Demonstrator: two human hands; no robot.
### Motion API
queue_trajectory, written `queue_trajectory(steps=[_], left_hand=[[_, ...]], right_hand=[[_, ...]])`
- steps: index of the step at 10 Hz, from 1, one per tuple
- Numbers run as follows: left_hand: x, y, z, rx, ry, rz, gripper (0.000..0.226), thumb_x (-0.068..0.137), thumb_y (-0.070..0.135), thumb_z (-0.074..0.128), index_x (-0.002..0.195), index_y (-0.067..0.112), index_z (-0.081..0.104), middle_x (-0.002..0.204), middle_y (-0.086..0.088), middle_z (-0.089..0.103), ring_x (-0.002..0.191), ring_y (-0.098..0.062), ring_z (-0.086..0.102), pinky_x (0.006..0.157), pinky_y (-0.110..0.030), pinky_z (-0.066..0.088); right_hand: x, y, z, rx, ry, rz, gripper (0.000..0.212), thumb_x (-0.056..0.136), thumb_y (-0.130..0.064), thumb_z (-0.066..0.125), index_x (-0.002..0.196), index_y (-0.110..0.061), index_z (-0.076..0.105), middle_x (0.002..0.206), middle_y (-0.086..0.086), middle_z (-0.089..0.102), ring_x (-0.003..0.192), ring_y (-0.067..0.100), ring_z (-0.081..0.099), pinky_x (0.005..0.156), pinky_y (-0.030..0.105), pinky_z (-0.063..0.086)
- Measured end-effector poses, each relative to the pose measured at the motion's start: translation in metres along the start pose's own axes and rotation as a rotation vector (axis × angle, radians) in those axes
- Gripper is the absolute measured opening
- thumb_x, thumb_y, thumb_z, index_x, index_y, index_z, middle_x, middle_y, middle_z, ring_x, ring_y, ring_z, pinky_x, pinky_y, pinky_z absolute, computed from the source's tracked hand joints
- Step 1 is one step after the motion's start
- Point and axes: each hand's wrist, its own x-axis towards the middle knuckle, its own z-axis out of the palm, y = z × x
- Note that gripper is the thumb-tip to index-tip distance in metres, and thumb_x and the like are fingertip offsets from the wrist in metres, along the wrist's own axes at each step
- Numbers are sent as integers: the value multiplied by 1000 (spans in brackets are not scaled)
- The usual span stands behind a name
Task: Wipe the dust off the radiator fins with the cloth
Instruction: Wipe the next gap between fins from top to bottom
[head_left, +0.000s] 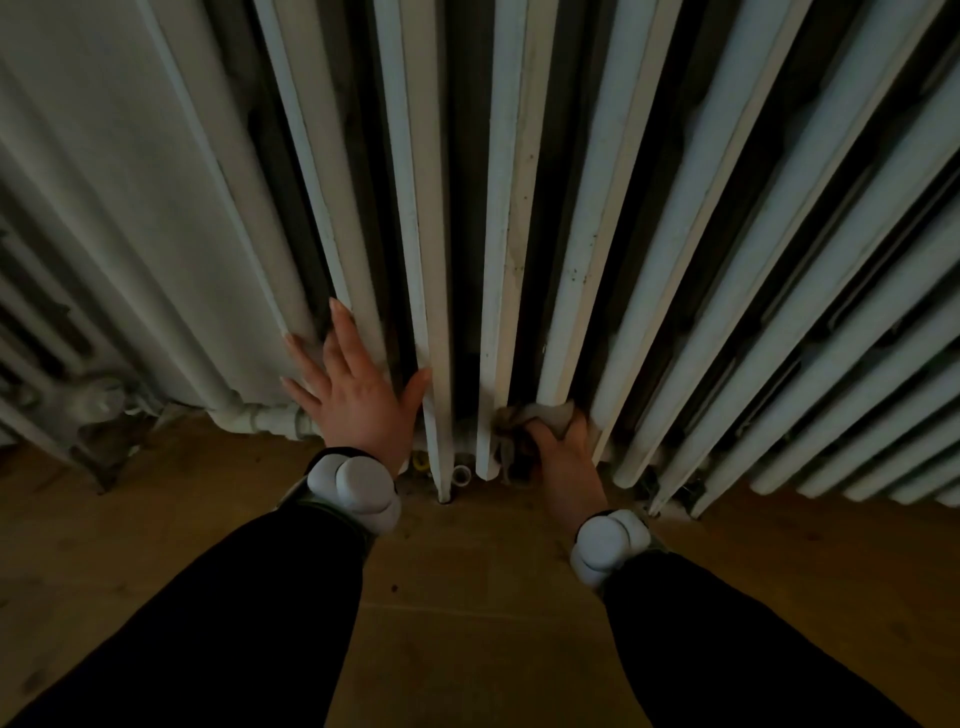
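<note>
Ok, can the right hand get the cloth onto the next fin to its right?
Probably yes. The right hand grips the cloth at the foot of one fin, and the neighbouring fin stands right beside it, uncovered; the left hand rests flat on fins further left.

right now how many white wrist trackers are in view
2: the left wrist tracker, behind the left hand resting flat on the radiator fins; the right wrist tracker, behind the right hand gripping the cloth. None seems hidden.
</note>
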Motion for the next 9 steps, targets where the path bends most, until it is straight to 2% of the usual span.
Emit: queue_trajectory(steps=[1, 2, 3, 4, 5, 6, 8, 9], left_hand=[[-3, -2, -4, 14, -6, 12, 104, 80, 61, 54, 151, 16, -7, 154, -15, 21, 144, -40, -8, 111, -67, 1], [-1, -6, -7, 13, 0, 26, 101, 79, 62, 55, 152, 19, -1, 156, -14, 16, 144, -39, -4, 111, -65, -1], [-2, -10, -9, -12, 53, 24, 95, 78, 64, 54, 152, 23, 10, 155, -17, 14, 144, -39, 2, 112, -65, 3], [-2, -12, -11, -34, 74, 12, 93, 77, 66, 52, 151, 26, 12, 157, -16, 8, 144, -40, 3, 112, -64, 5], [-3, -9, -9, -20, -6, -37, 98, 77, 65, 57, 152, 30, 4, 158, -16, -10, 144, -40, -5, 112, -63, 4], [-5, -2, -4, -39, -36, -57, 105, 77, 61, 63, 151, 29, -4, 156, -17, -18, 144, -40, -5, 112, -63, 11], [-3, -3, 7, -83, 4, -45, 110, 74, 63, 63, 152, 21, -1, 155, -23, -16, 143, -42, -3, 112, -63, 13], [-2, -5, 11, -100, 27, -29, 110, 73, 65, 61, 152, 18, 1, 154, -26, -14, 143, -44, -3, 113, -61, 11]], right_hand=[[-3, -6, -5, 89, -3, 56, 51, 91, -7, 49, 141, -14, 42, 152, 14, 15, 136, 37, 22, 109, 38, 26], [-1, -15, -14, 140, 139, 83, 46, 92, -4, 48, 138, -11, 45, 152, 14, 16, 138, 30, 18, 108, 6, 12], [8, -30, -27, 103, 260, 35, 42, 89, 2, 50, 126, -17, 55, 152, 14, 12, 141, 29, 12, 119, 28, 11], [13, -36, -34, 122, 384, 18, 41, 83, 4, 57, 117, -17, 60, 153, 15, 9, 143, 33, 9, 118, 46, 19], [16, -40, -37, 163, 437, -8, 40, 80, 8, 58, 113, -13, 63, 154, 19, 11, 143, 36, 11, 118, 45, 15], [18, -39, -33, 160, 398, 15, 39, 81, 8, 58, 113, -12, 64, 153, 19, 13, 143, 36, 13, 119, 43, 15], [20, -33, -23, 109, 406, 58, 35, 80, 8, 57, 109, -10, 64, 149, 23, 21, 138, 39, 21, 117, 38, 14], [14, -23, -9, 26, 369, 46, 34, 81, 9, 57, 109, -9, 62, 143, 19, 34, 132, 37, 33, 114, 41, 27]])
